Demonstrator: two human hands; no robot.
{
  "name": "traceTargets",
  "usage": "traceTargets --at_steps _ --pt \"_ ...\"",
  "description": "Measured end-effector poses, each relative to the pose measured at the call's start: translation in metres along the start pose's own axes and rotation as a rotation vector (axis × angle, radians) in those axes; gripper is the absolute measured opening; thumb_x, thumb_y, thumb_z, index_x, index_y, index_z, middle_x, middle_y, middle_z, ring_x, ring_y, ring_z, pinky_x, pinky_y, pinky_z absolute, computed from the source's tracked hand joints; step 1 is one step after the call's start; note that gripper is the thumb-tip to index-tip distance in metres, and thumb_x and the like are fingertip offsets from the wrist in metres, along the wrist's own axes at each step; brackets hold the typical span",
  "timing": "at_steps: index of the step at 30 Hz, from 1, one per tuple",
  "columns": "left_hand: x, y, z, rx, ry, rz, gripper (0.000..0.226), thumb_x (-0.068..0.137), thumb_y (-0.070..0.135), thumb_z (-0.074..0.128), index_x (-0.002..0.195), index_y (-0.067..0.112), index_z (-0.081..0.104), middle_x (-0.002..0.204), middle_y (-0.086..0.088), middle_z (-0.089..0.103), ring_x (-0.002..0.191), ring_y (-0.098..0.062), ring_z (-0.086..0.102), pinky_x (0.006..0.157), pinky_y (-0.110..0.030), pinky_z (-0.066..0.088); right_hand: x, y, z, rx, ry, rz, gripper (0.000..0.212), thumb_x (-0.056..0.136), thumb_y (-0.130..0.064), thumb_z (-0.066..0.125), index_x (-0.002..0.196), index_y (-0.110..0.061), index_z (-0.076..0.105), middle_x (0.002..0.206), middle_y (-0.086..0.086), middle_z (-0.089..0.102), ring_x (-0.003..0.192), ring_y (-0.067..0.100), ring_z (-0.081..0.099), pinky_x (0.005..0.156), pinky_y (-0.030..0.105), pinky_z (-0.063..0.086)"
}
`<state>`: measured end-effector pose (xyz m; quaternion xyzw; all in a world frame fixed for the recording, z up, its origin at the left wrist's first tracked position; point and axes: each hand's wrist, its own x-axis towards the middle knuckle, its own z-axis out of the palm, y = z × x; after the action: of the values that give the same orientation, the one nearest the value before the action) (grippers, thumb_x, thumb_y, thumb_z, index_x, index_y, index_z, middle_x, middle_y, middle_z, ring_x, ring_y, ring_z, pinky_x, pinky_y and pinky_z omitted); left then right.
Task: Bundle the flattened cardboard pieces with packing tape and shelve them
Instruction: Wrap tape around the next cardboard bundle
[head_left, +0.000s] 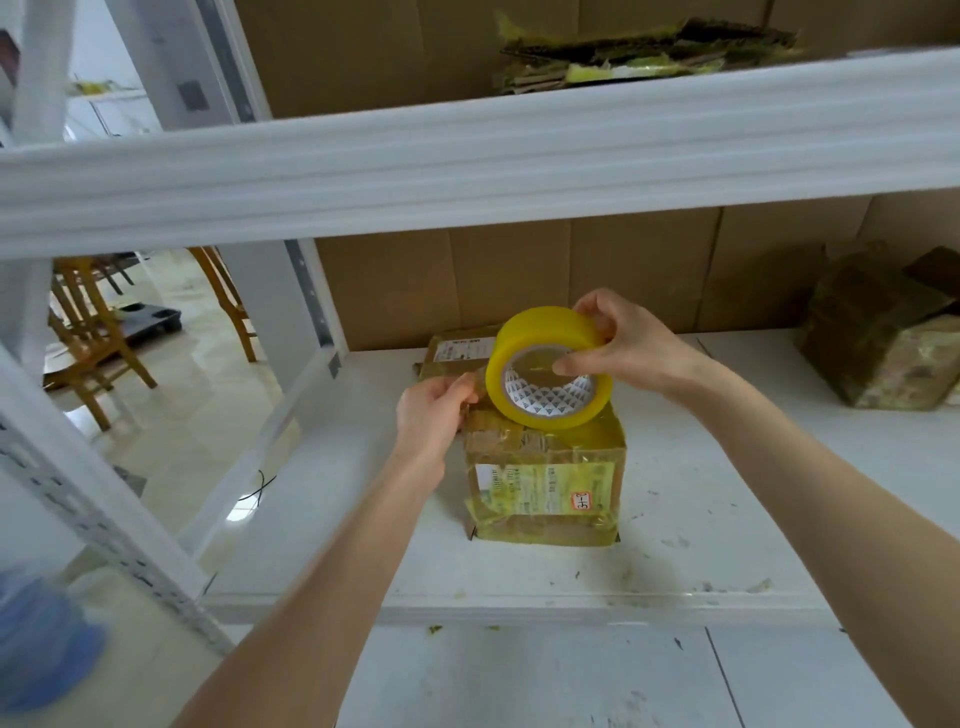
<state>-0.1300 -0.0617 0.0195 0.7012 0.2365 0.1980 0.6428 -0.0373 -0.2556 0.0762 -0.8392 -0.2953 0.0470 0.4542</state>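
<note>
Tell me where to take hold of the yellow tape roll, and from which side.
Grip the tape roll through its hole, one fingertip inside the core and the others over the outer band, coming from the right as the right hand does. The roll stands on edge on the cardboard bundle, core facing the person, and the left hand pinches at its left side.

Storage corner in a home-like room. Evidence: white slotted-steel shelving (467, 156), back lined with cardboard sheets (415, 291), taped cardboard bundles (878, 338) on the shelves. Beyond, wooden chairs (88, 332) stand on a glossy tiled floor (208, 395).
</note>
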Motion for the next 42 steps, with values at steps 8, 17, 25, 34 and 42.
traceTargets --at_steps 8,17,25,34,42 --pt "0.007 -0.015 -0.028 -0.12 0.091 -0.009 0.026 0.091 0.006 0.058 0.065 0.005 0.056 0.08 -0.008 0.065 0.081 -0.016 0.069 0.072 -0.026 0.059 0.015 -0.028 -0.003 -0.2 -0.054 -0.1 0.052 0.046 -0.064 0.075 0.095 -0.049 0.061 0.09 -0.032 0.064 0.087 -0.006 0.06 0.075 0.022 0.046" --pt "0.005 -0.045 -0.019 -0.077 -0.013 -0.181 0.018 0.095 0.011 0.052 0.085 -0.002 0.061 0.091 -0.016 0.071 0.078 -0.021 0.072 0.069 -0.033 0.059 0.012 -0.022 -0.011 -0.255 -0.045 -0.053 0.056 0.045 -0.07 0.073 0.088 -0.042 0.051 0.09 -0.018 0.06 0.08 -0.001 0.057 0.06 0.021 0.04" --pt "-0.003 -0.056 -0.013 0.282 -0.077 -0.042 0.021 0.094 0.016 0.056 0.112 0.009 0.062 0.111 -0.009 0.065 0.101 -0.025 0.063 0.093 -0.037 0.05 0.004 -0.015 -0.004 -0.249 -0.026 -0.032 0.059 0.051 -0.072 0.069 0.099 -0.042 0.053 0.094 -0.017 0.063 0.087 0.005 0.06 0.074 0.033 0.05" --pt "-0.032 -0.022 0.01 0.99 -0.217 0.625 0.076 0.085 0.063 0.047 0.146 0.024 0.024 0.149 0.009 0.036 0.132 -0.012 0.04 0.093 -0.028 0.042 -0.024 0.021 -0.002 0.245 0.039 0.063 0.058 0.071 -0.018 0.083 0.118 -0.022 0.051 0.105 0.001 0.068 0.095 0.014 0.067 0.071 0.021 0.051" --pt "-0.024 -0.028 0.004 1.207 -0.316 0.624 0.084 0.081 0.065 0.022 0.152 0.023 0.012 0.159 0.007 0.009 0.146 -0.01 0.007 0.115 -0.028 0.018 -0.028 0.012 -0.043 0.133 0.093 -0.031 0.042 0.066 -0.013 0.085 0.1 -0.031 0.068 0.083 -0.012 0.07 0.075 0.001 0.065 0.062 0.011 0.047"
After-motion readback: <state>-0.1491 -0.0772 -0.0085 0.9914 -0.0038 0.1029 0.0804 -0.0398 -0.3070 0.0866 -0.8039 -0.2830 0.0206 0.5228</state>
